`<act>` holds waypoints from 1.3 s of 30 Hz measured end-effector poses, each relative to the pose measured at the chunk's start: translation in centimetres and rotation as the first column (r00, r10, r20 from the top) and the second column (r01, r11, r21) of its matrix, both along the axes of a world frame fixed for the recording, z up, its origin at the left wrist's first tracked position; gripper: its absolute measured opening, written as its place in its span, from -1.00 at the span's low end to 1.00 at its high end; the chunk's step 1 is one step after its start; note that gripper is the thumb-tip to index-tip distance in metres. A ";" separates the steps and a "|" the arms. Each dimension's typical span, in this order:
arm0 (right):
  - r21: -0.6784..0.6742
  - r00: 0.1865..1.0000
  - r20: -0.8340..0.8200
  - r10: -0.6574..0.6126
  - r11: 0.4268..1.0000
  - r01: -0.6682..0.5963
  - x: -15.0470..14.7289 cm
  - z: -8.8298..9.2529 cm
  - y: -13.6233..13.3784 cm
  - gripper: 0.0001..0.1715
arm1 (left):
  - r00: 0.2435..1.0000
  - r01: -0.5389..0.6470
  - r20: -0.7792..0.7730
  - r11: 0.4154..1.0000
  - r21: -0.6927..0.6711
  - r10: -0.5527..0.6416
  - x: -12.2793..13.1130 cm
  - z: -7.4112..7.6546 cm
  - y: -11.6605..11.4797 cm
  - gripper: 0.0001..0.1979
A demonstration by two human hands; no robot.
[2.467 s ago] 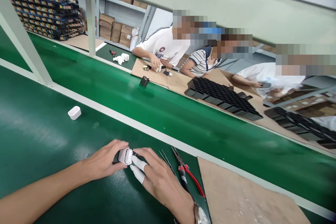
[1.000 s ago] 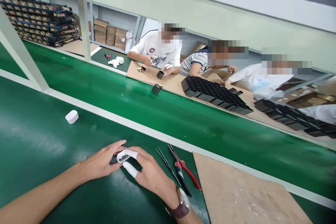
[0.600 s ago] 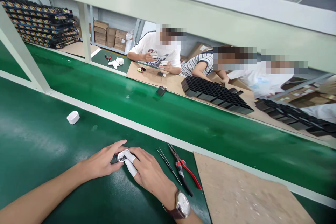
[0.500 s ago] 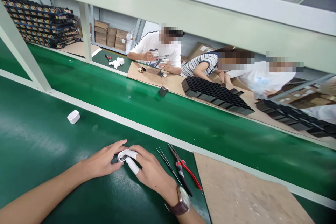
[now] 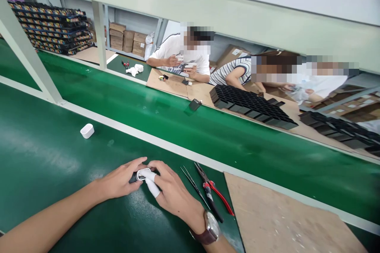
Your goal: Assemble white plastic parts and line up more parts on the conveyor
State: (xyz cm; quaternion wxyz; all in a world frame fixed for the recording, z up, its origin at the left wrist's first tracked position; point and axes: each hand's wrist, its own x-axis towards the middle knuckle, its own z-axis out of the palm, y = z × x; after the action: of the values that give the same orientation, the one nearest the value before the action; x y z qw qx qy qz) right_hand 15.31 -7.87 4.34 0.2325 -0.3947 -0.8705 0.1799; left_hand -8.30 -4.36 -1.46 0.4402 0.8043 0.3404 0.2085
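Note:
My left hand [image 5: 121, 180] is closed around a small dark housing with a white rim [image 5: 139, 178], its open end turned up and to the right. Some small inner parts show inside the rim, too small to name. At that opening, the white-sleeved thumb and index finger of my right hand [image 5: 175, 195] press together on the rim; anything tiny between them is hidden. A wristwatch is on my right wrist. Beside that hand lie tweezers [image 5: 196, 187] and long-nose pliers [image 5: 212, 189] with red and black handles. Farther left, a white hollow cap [image 5: 87, 131] stands on the green table.
A cardboard sheet [image 5: 285, 213] covers the table at the right. Beyond a pale rail runs a green conveyor belt [image 5: 142, 104] with a small black part [image 5: 195, 104] at its far edge. Several co-workers sit opposite, near black trays [image 5: 252, 104]. A metal beam crosses above.
The view has shifted slightly, so everything sits a little farther right. My hands keep the same hold on the housing, with only a slight shift of the right fingers at the rim.

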 end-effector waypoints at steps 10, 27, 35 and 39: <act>-0.036 0.967 -0.188 -0.174 0.985 0.170 1.8 -3.2 1.4 -0.43 | 0.995 -0.040 0.094 0.973 0.229 0.019 -0.3 0.6 -0.1 -0.33; 0.255 0.982 -0.002 -0.191 0.949 0.185 0.9 -6.7 1.6 -0.52 | 0.783 -0.243 0.416 0.843 -0.479 0.462 0.3 1.6 2.0 -0.76; 0.245 0.978 0.001 -0.211 0.948 0.204 0.6 -6.6 1.7 -0.50 | 0.700 -0.330 0.361 0.727 -0.602 0.617 0.0 2.4 3.1 -0.55; 0.218 0.975 0.007 -0.221 0.952 0.214 0.5 -6.5 1.8 -0.50 | 0.775 -0.451 0.300 0.820 -0.354 0.556 0.8 3.2 6.3 -0.53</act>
State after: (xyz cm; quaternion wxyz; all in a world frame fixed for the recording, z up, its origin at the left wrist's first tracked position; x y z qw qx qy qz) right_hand 15.83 -6.12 -2.15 0.2789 -0.4633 -0.8396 0.0512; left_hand -7.51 1.93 1.72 0.5285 0.5588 0.4744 0.4283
